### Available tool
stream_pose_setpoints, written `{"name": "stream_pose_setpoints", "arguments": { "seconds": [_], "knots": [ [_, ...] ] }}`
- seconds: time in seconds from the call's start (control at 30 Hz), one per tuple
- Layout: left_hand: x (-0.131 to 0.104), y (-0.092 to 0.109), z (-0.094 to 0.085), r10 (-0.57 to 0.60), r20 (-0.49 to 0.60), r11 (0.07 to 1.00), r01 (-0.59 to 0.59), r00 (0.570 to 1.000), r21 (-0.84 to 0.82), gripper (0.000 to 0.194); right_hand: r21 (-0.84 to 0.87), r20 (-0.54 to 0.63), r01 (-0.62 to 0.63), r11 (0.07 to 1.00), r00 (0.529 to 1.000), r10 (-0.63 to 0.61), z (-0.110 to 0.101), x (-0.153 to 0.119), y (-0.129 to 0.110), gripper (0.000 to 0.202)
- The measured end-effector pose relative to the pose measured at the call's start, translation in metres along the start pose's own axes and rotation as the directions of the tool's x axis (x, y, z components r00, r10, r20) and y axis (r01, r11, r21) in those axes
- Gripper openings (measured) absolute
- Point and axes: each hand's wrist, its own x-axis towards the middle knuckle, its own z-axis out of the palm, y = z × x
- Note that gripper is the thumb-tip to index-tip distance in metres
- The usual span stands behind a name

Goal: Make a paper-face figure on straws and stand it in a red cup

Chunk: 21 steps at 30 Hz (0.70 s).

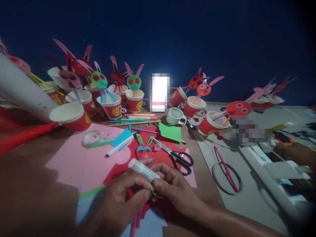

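Close together over the paper sheets, both my hands are closed. My right hand (176, 186) grips a white glue stick (142, 169), which tilts up to the left across my fingers. In my left hand (127, 194), thumb and finger pinch a thin green paper strip (158, 195) just below the glue stick; its other part is hidden. Just beyond them lies a red paper face (144, 154) with blue eyes and green patterned ears. Black-handled scissors (176, 157) rest to its right, beside a small clear cap (157, 146).
Pink paper (71, 164), a tape roll (91, 138), a white marker (119, 145) and green paper (170, 132) lie beyond my hands. Red paper cups (74, 120) with paper-face figures line the back, near a pale mug (175, 117). A white plastic stool (266, 184) stands at right.
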Motion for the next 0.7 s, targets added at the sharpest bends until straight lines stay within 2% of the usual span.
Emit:
{"name": "stream_pose_setpoints", "arguments": {
  "seconds": [0.13, 0.23, 0.43, 0.5, 0.63, 0.7],
  "knots": [
    [-0.005, -0.006, 0.002, -0.078, 0.062, 0.995, 0.081, 0.995, -0.057, 0.009, -0.010, 0.054, -0.011, 1.000, 0.998, 0.012, 0.003, -0.002, 0.006, 0.027],
    [-0.009, -0.007, 0.001, -0.104, 0.078, 0.992, 0.109, 0.992, -0.058, 0.012, -0.039, 0.145, -0.034, 0.999, 0.989, 0.039, 0.004, -0.003, 0.007, 0.031],
    [-0.018, 0.000, 0.001, -0.115, 0.133, 0.979, 0.135, 0.984, -0.152, 0.017, -0.174, 0.318, -0.117, 0.978, 0.933, 0.168, 0.004, -0.005, 0.004, 0.044],
    [-0.020, 0.003, -0.001, -0.099, 0.102, 0.980, 0.115, 0.990, -0.163, 0.016, -0.216, 0.300, -0.111, 0.970, 0.938, 0.174, 0.005, -0.007, 0.001, 0.041],
    [-0.016, 0.009, -0.003, 0.039, -0.030, 0.999, -0.038, 0.999, 0.016, 0.013, -0.313, 0.151, -0.019, 0.950, 0.986, 0.070, 0.009, -0.011, -0.004, 0.028],
    [-0.014, 0.012, -0.003, 0.097, -0.045, 0.993, -0.094, 0.994, 0.066, 0.013, -0.331, 0.145, 0.001, 0.944, 0.988, 0.050, 0.011, -0.013, -0.008, 0.030]
  ]
}}
